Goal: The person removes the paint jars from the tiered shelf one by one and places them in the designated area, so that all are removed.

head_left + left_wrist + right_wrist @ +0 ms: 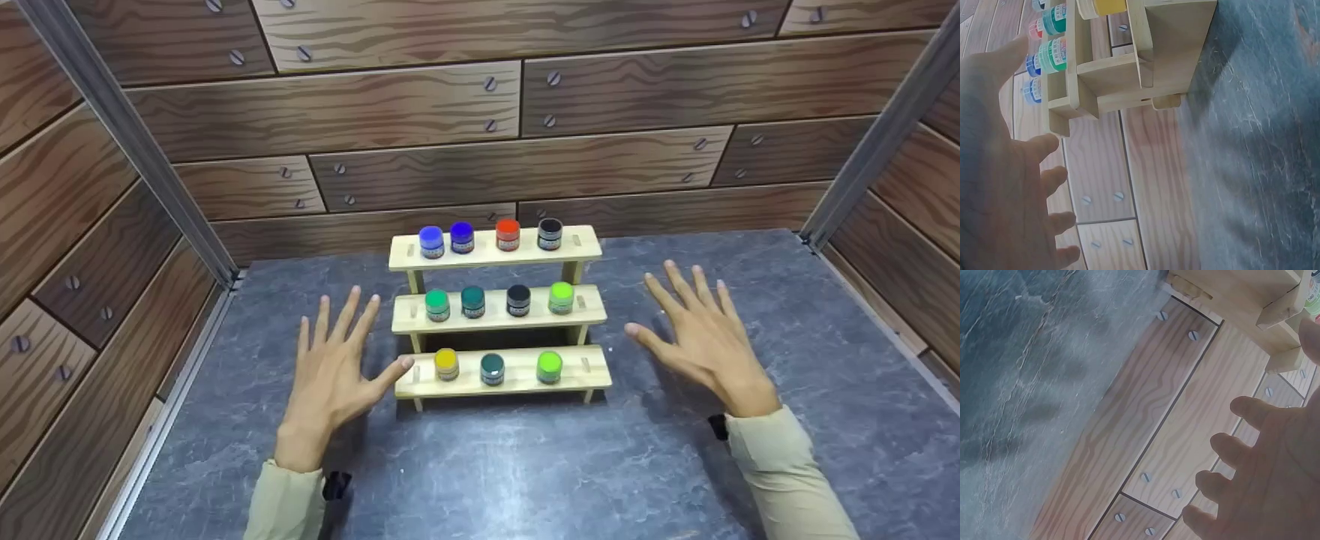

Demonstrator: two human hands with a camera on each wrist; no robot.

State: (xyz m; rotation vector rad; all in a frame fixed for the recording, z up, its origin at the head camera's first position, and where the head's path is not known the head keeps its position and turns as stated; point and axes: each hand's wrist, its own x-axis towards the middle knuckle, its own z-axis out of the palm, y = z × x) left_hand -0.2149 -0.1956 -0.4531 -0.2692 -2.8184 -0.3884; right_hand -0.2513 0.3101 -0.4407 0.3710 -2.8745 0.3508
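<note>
A three-tier wooden rack stands mid-table, bearing small paint jars. Its top tier carries two blue jars, a red jar and a black jar. On the middle tier are two green-toned jars, a dark jar and a lime jar. The bottom tier has a yellow jar, a dark teal jar and another lime jar. My left hand spreads its fingers left of the rack, thumb overlapping the bottom tier's end in the head view. Fingers spread, my right hand hovers to the right, holding nothing.
The grey marbled tabletop extends around the rack. Wood-patterned panels rise behind and at both sides, with metal corner posts at the back left and back right.
</note>
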